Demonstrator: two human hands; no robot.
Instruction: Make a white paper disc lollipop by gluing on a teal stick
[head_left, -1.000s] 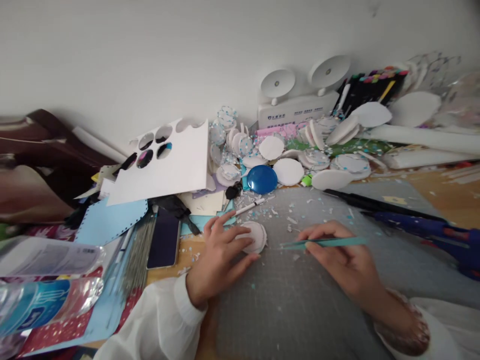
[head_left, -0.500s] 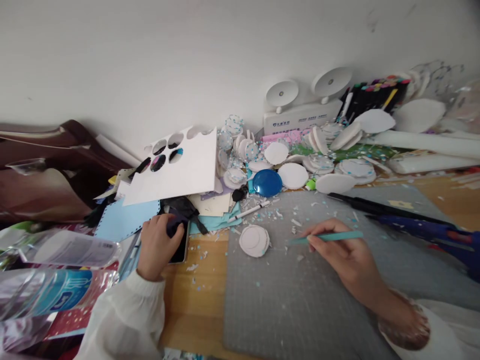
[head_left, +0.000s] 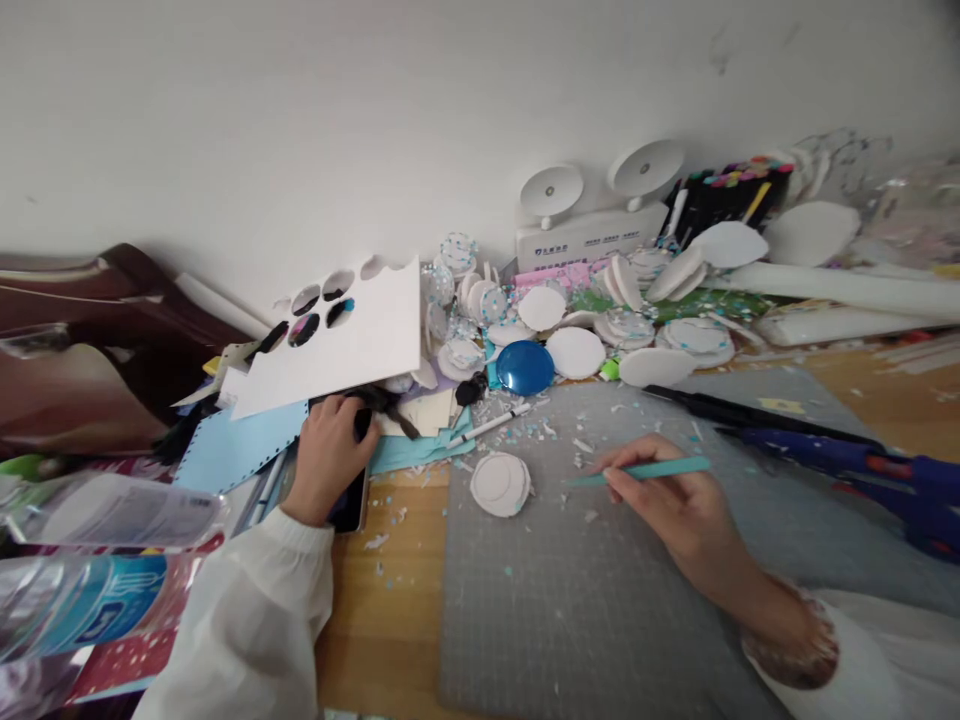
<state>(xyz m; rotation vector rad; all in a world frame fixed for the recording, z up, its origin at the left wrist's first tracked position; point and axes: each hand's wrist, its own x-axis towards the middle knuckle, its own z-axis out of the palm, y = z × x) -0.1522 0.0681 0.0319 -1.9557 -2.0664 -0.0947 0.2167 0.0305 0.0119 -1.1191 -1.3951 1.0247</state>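
Note:
My right hand point(head_left: 667, 500) is closed in a pinch round a slim teal pen-like tool point(head_left: 667, 467), whose narrow tip points left just above the grey cutting mat point(head_left: 540, 620). Left of that tip lies a white foam disc point(head_left: 500, 484) with a smaller round outline on its top. My left hand point(head_left: 330, 455) is curled round a small dark object point(head_left: 363, 424) that I cannot make out, its lower part covered by the fingers. Beneath this hand a phone point(head_left: 351, 505) lies partly hidden on the wooden table.
White discs point(head_left: 576, 352) and a blue round lid point(head_left: 525, 367) crowd the mat's back edge. A white pen point(head_left: 490, 425) lies among paper scraps. At right rests a blue glue gun point(head_left: 840, 465). A white board with round holes point(head_left: 360, 350) leans behind my left hand; plastic bottles point(head_left: 112, 510) lie left.
My left hand has shifted slightly up and right over the phone, staying curled round the dark object. The whole view has slid a little; my right hand keeps its pinch on the teal tool.

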